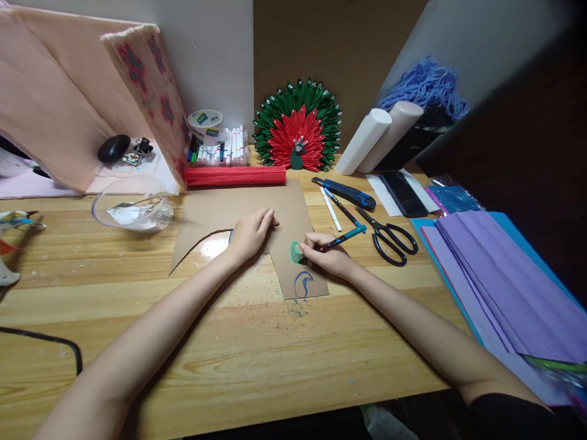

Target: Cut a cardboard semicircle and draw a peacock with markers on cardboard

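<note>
Cardboard (243, 205) with a curved cut in its lower edge lies flat on the wooden table. My left hand (251, 237) rests on it, fingers curled in and closed, nothing visible in them. My right hand (330, 253) is closed around a marker pen (353, 233) with a teal rear end. The pen's tip is hidden by my fingers, beside a green coloured patch (295, 252) on the cardboard. Below the patch is a blue crescent outline (302, 285). Close to my right hand lie black-handled scissors (389, 238), another dark pen (342, 206) and a white marker (330, 209).
A red paper roll (233, 176) lies along the cardboard's back edge. Behind it stand a tape roll (206, 125), several markers and a green-red peacock craft (298, 128). A plastic bowl (132, 205) is left. A utility knife (346, 192), phone (401, 192) and purple paper (509, 275) are right.
</note>
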### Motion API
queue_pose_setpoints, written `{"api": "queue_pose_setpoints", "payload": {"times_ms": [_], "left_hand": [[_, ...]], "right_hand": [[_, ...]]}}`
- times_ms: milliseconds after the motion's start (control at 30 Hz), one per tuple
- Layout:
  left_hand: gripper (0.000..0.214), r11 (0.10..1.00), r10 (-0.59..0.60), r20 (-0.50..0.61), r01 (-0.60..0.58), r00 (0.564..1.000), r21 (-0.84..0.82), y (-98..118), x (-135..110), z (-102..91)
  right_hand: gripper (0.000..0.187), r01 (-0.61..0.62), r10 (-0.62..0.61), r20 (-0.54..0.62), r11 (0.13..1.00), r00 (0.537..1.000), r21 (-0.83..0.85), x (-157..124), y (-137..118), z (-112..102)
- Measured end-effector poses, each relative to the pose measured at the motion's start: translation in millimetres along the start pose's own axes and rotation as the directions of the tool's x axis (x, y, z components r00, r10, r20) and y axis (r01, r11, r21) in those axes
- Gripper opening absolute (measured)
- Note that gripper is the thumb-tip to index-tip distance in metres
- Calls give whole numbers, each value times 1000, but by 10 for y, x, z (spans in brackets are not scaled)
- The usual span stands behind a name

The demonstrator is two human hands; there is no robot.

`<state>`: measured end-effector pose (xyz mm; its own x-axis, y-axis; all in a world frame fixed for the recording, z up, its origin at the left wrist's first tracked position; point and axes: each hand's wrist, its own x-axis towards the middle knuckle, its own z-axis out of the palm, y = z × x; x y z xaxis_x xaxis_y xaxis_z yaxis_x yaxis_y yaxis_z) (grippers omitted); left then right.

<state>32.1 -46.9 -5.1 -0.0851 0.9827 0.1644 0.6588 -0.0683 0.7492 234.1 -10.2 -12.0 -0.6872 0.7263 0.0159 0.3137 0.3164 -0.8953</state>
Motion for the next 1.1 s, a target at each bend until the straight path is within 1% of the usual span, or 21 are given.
{"api": "queue_pose_setpoints", "payload": {"times_ms": [133,267,367,500,600,733,867,967,1100], "left_hand": [[42,1000,0,-2,0,1000,-4,3,-2,-3],[41,1000,13,-7,-14,1000,-8,-3,-4,-3],[41,1000,21,-8,-21,1000,-4,-7,-4,-1],[41,1000,11,-8,-11,1000,3,-4,-2,0],[41,1000,8,-8,-8,1000,2,-2,-1,0],[40,1000,11,-13,-11,1000,-2,-4,-1,0],[41,1000,8,-11,-8,1000,-7,-5,-4,2],[40,1000,15,-19,-16,1000,-16,-1,-6,2],[41,1000,17,-17,-18,1000,-8,1,-4,0]], "right_hand": [[34,0,-1,-41,1000,999,-8,1,3,0],[33,-3,3,-2,1000,1000,-2,0,-1,0],[33,1,-2,-52,1000,999,-2,0,-10,1],[34,-15,15,-10,1000,1000,22,0,-18,7],[32,-12,13,-51,1000,999,21,0,-20,10],[32,-10,10,-15,999,1000,38,2,-20,15],[28,-10,14,-83,999,996,50,8,-12,18],[30,-16,19,-49,998,999,61,15,-6,19],[27,-2,11,-104,996,995,85,20,-5,22]]}}
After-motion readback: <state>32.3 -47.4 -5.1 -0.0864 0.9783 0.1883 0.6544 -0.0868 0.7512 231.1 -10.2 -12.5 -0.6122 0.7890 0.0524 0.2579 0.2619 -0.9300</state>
